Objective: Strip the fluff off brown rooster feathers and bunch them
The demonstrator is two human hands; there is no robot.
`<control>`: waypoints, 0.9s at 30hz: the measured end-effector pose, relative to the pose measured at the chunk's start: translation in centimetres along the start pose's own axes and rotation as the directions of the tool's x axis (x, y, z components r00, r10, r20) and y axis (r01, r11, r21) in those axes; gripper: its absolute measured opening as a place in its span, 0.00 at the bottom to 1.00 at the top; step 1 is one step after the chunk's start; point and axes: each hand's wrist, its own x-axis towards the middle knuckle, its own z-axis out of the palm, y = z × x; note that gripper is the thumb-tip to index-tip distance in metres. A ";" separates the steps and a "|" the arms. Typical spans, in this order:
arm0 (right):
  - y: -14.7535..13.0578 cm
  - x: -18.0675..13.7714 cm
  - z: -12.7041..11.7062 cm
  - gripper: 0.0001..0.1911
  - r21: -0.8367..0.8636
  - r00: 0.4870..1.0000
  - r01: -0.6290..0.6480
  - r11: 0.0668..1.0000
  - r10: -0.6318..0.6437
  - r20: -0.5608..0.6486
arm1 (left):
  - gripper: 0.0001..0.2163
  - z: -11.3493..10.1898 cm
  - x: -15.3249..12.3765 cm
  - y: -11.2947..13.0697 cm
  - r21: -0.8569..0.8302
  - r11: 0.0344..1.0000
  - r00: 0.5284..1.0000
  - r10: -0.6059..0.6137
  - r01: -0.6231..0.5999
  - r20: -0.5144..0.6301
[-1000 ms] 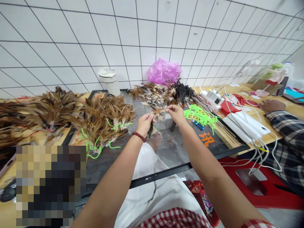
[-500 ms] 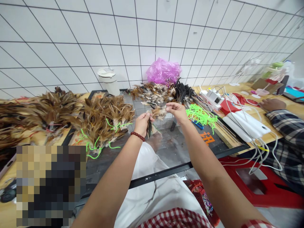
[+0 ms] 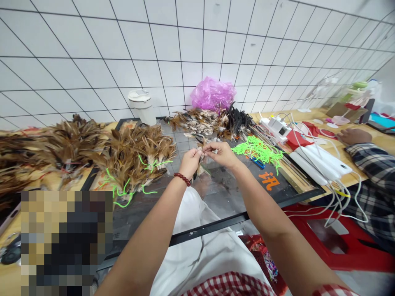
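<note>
My left hand, with a red bead bracelet at the wrist, is closed on a small bunch of feathers that hangs below the fingers. My right hand is pinched on the top of the same bunch, and the two hands touch above the glass tabletop. A loose heap of brown and black feathers lies just beyond the hands. Tied brown feather bundles with green cord lie to the left.
Neon green cords and blue scissors lie right of my hands. A white lidded cup and a pink plastic bag stand by the tiled wall. Another person's hand rests at the far right, near white chargers and cables.
My right hand has moved left and down, bringing a feather to the bunch in my left hand. The hands now meet; before, they were apart.
</note>
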 end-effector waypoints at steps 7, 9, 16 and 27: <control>0.4 0.1 0.1 0.11 -0.080 0.998 0.001 0.997 -0.005 -0.061 | 0.09 0.1 -0.1 0.3 -0.052 0.999 0.998 -0.001 -0.003 -0.062; 1.1 0.2 0.1 0.11 -0.127 0.992 -0.067 0.990 0.053 -0.115 | 0.09 0.1 0.0 0.4 -0.141 0.990 0.994 -0.006 -0.010 -0.113; 2.2 0.4 -0.4 0.11 -0.028 0.956 -0.170 0.985 0.158 -0.245 | 0.12 -0.2 -0.4 1.2 -0.393 0.914 0.995 -0.101 0.096 0.010; -0.7 0.3 0.3 0.17 0.493 0.981 -0.193 0.848 0.165 0.101 | 0.14 0.0 -1.2 2.4 -0.363 0.900 0.939 -0.124 0.242 0.320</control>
